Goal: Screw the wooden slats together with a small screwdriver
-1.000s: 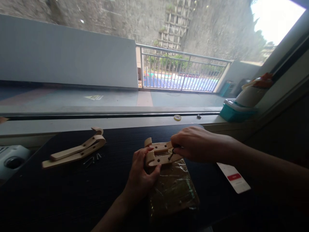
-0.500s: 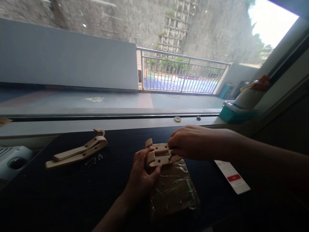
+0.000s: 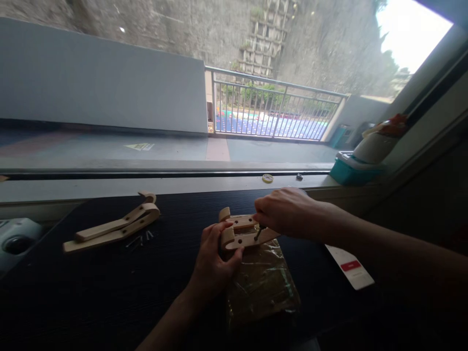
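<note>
A pair of pale wooden hook-shaped pieces [image 3: 239, 233] lies at the middle of the black table [image 3: 109, 292], over a clear plastic bag [image 3: 261, 285]. My left hand [image 3: 215, 261] grips their curved left end, thumb on the near side. My right hand [image 3: 283, 212] is closed in a pinch on a small dark tool [image 3: 258, 234] whose tip stands on the nearer wooden piece. I cannot make out the tool's type.
Two longer wooden hook pieces [image 3: 113, 226] lie at the left with several small screws [image 3: 139, 240] beside them. A white card with a red mark [image 3: 350, 266] lies at the right. A teal and white container [image 3: 360, 161] stands on the window sill. A grey device [image 3: 14, 241] is at the far left.
My right hand has crept slightly left along the wooden pieces, still pinching the tool. My left hand has kept its grip. The view has shifted a little.
</note>
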The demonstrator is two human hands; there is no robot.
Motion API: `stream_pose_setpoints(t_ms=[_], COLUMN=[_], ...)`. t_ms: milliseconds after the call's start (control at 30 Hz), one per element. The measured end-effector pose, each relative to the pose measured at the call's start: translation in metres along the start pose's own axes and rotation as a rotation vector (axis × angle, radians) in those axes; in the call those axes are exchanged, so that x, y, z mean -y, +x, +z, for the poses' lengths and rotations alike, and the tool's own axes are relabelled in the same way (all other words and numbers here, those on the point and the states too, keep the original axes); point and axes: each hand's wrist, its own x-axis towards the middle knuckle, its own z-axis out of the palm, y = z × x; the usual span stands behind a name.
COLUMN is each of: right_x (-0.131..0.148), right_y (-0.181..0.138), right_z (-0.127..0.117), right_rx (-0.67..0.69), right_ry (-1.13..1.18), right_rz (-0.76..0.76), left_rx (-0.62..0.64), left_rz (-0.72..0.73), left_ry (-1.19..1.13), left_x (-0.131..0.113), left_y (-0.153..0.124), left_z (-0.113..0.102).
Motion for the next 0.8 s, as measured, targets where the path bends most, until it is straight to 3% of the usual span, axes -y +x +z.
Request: stream_pose_setpoints(t_ms=[267, 433, 700, 800], right_x=[-0.012, -0.021, -0.019, -0.025], right_y=[-0.018, -0.015, -0.015, -0.014], right_z=[-0.015, 0.002, 0.025, 0.026], right_rx=[-0.011, -0.054, -0.177, -0.152], right_ry=[0.140, 0.242, 0.268, 0.427], right_rz=[-0.199, -0.277, -0.053, 0.047], left_rx=[0.014, 0.017, 0.031, 0.031], left_rz=[-0.004, -0.026, -0.038, -0.033], left_ry=[0.003, 0.009, 0.014, 0.010], left_x=[0.002, -0.002, -0.005, -0.001], left_y=[-0.002, -0.002, 0.000, -0.001], left_z=[0.001, -0.001, -0.002, -0.001])
